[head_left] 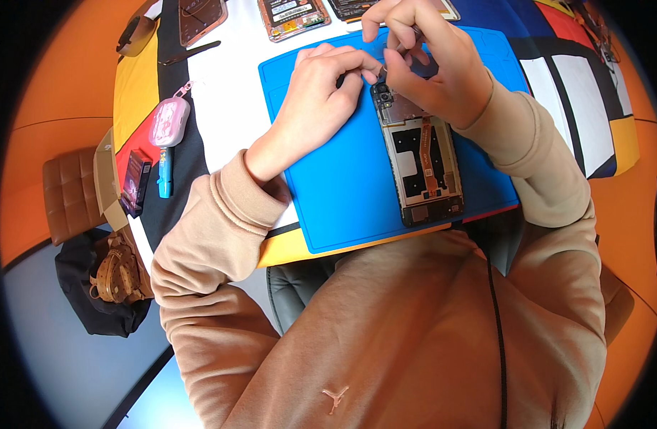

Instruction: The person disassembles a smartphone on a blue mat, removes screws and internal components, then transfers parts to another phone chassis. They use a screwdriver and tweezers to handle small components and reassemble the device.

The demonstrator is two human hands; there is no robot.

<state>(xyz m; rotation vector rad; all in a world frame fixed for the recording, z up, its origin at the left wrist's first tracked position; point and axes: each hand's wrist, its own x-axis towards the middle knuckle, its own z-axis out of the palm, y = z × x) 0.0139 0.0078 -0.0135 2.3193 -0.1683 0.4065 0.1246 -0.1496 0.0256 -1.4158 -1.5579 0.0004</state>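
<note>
An opened smartphone [407, 163] lies lengthwise on a blue work mat [335, 186], its inner frame bare, with an orange flat cable [430, 159] running along it. Over the phone's far end, my right hand [443, 64] is raised with bent fingers closed around a small dark piece that I cannot identify. My left hand [323, 86] rests on the mat to the left of that end. Its thumb and forefinger pinch together close to the right fingertips; whatever is between them is too small to name.
Several other phones or phone parts, including an opened phone [294, 18], line the far edge. At left are black tweezers [189, 53], a tape roll [137, 36], a pink case [170, 121], a blue pen-like item [165, 171] and a dark small box [135, 182]. Cables [593, 28] lie far right.
</note>
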